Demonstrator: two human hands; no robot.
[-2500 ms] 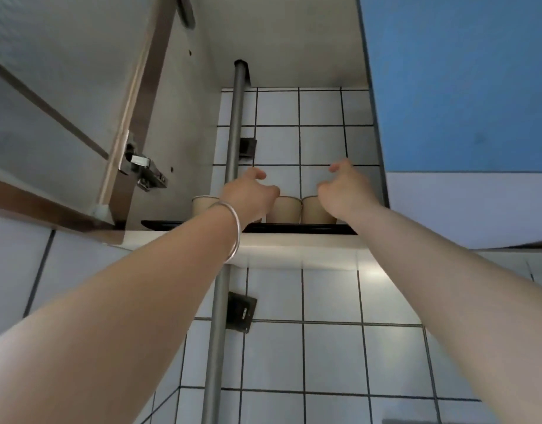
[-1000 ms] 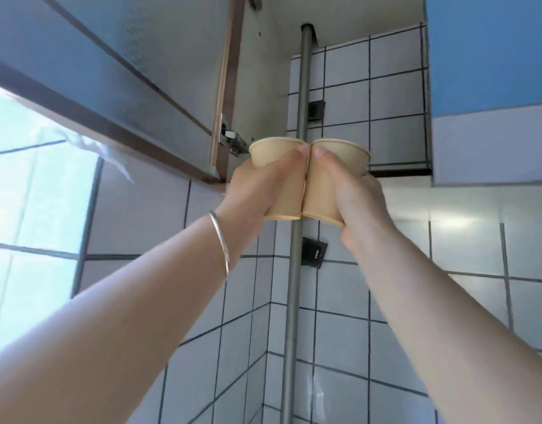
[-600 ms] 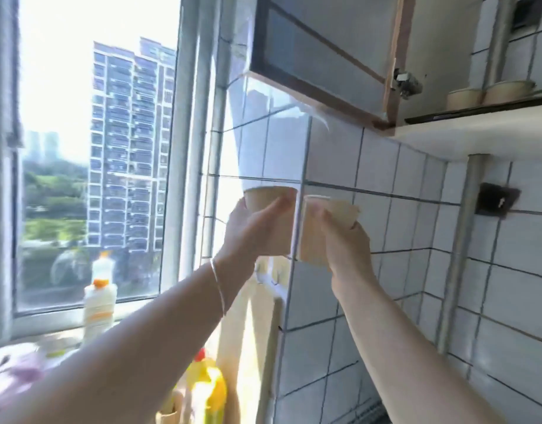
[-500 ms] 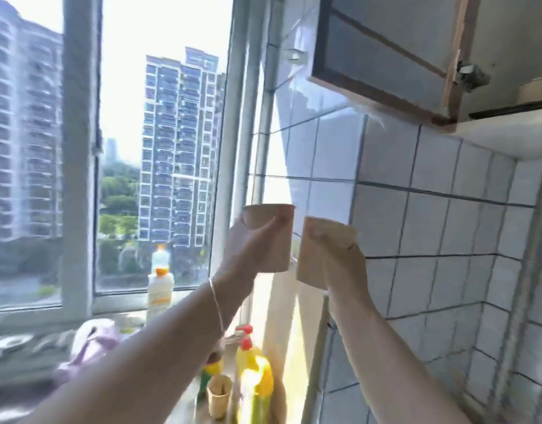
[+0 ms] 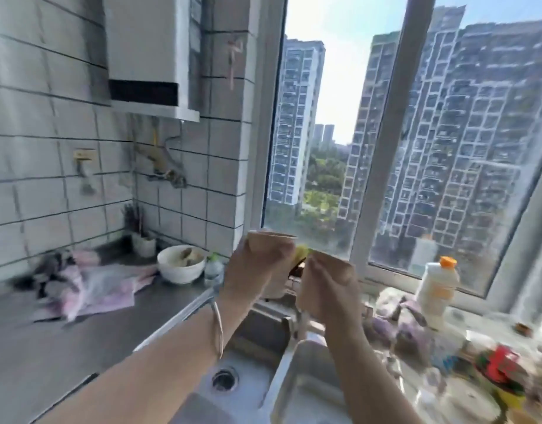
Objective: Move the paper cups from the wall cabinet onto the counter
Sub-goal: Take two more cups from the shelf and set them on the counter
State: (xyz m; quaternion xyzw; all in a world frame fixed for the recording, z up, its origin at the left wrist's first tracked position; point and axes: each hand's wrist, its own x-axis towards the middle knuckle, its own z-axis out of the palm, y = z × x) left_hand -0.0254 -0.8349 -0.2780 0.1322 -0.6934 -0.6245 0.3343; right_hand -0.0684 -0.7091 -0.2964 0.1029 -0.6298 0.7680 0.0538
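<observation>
My left hand (image 5: 248, 270) grips a tan paper cup (image 5: 271, 240) upright, with a bangle on that wrist. Just to its right, my right hand (image 5: 328, 298) grips a second tan paper cup (image 5: 334, 266). Both cups are held side by side in the air above the steel sink (image 5: 233, 377), in front of the window. The grey counter (image 5: 34, 347) stretches to the left of the sink. The wall cabinet is out of view.
A pink cloth (image 5: 92, 283) and a white bowl (image 5: 180, 264) lie on the counter's far side. A white bottle with an orange cap (image 5: 436, 289) stands on the window sill. Cluttered packets (image 5: 502, 368) lie at the right. A water heater (image 5: 147, 53) hangs above.
Both hands took a cup each from the cabinet shelf and carried them down. My view has swung left from the cabinet to the sink and window.
</observation>
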